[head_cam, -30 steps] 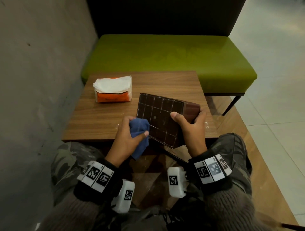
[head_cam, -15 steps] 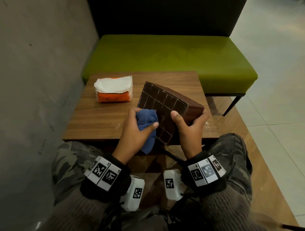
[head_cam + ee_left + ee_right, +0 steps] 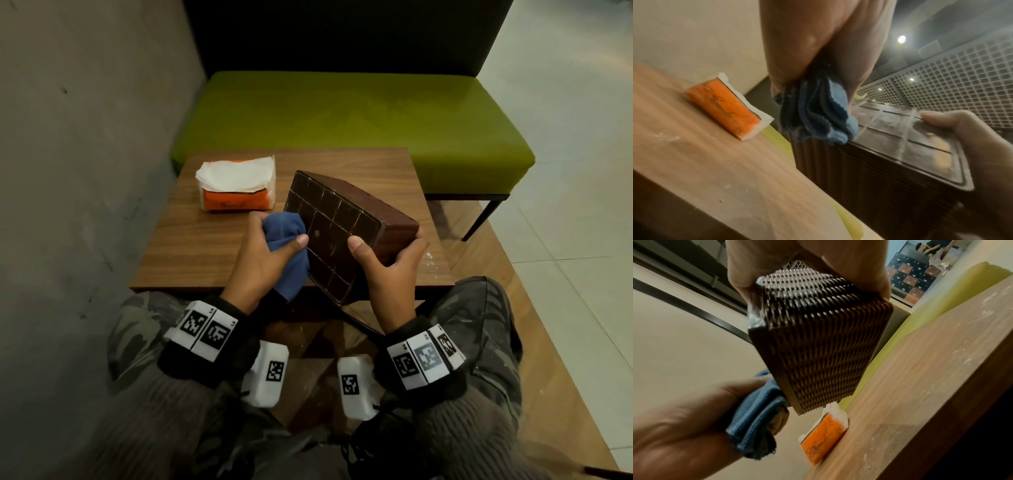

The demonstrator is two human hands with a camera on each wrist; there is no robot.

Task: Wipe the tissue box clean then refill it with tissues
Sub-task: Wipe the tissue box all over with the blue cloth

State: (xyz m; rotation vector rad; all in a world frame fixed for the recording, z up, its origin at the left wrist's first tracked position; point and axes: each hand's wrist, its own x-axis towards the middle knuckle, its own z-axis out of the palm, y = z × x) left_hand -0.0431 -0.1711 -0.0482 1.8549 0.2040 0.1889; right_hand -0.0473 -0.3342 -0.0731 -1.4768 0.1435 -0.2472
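The fingers of the left hand [image 3: 263,260] are curled tight around a bunched blue cloth [image 3: 286,240], thumb pinned across it. The wad presses against the gridded underside of the brown tissue box [image 3: 337,233]. Beside the cloth, the right hand [image 3: 387,270] grips the box, thumb flat on the grid panel and fingers wrapped over its woven side wall.

Change: over the last second the cloth has travelled from the near lower edge of the panel up towards its far upper corner, and the box has been tipped more steeply, held clear of the wooden table [image 3: 191,246]. This reads as a wiping stroke in progress across the base. Dusty smears on the panel near the right thumb, plain in the left wrist view, suggest the cleaning is unfinished.

Beyond the left knuckles, well apart from the box, lies the orange pack of tissues [image 3: 236,186], its white sheets showing; refilling has not begun.
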